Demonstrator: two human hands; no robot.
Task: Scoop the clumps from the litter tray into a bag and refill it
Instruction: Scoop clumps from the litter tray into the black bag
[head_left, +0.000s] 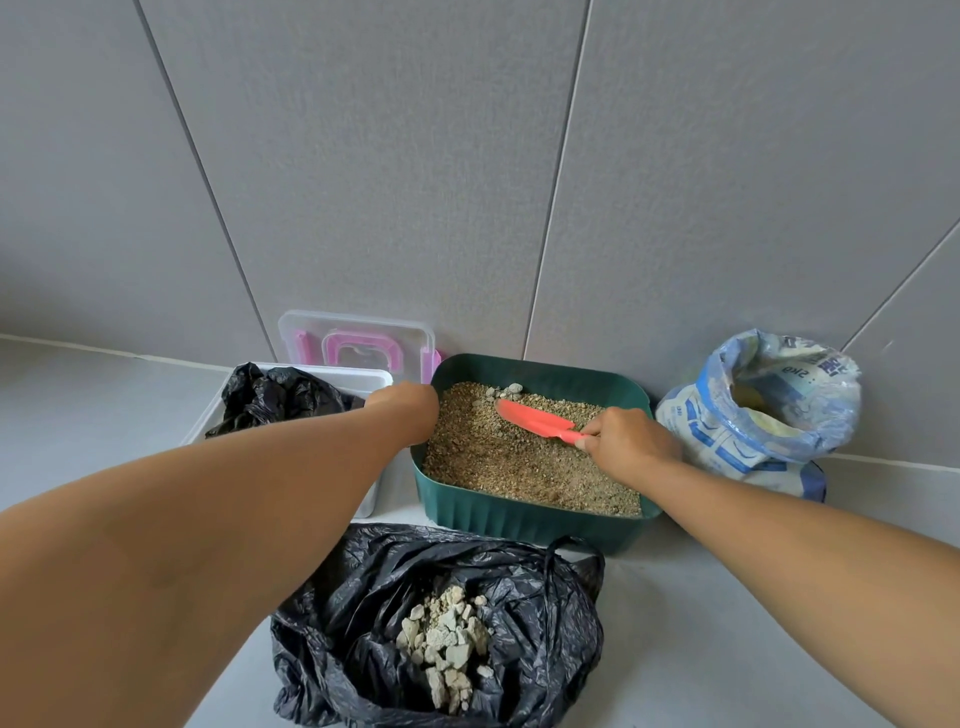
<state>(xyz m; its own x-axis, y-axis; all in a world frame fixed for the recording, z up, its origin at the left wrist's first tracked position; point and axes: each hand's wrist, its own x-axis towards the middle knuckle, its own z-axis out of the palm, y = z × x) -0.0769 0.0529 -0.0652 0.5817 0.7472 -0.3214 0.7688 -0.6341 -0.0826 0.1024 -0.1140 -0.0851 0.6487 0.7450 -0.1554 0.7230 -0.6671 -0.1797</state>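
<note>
A dark green litter tray (524, 519) full of brown litter stands against the wall. My left hand (410, 405) grips its far left rim. My right hand (628, 441) holds the handle of a red scoop (530, 418), whose blade lies on the litter and points toward a few grey clumps (511, 389) at the tray's far edge. In front of the tray an open black bag (545, 597) holds a pile of pale grey clumps (447, 644). An open blue and white litter sack (753, 415) stands to the right of the tray.
A white bin (369, 379) with a crumpled black bag (275, 400) inside sits left of the tray. Behind it a clear lid with pink clips (358, 343) leans on the grey panelled wall. The floor is pale grey.
</note>
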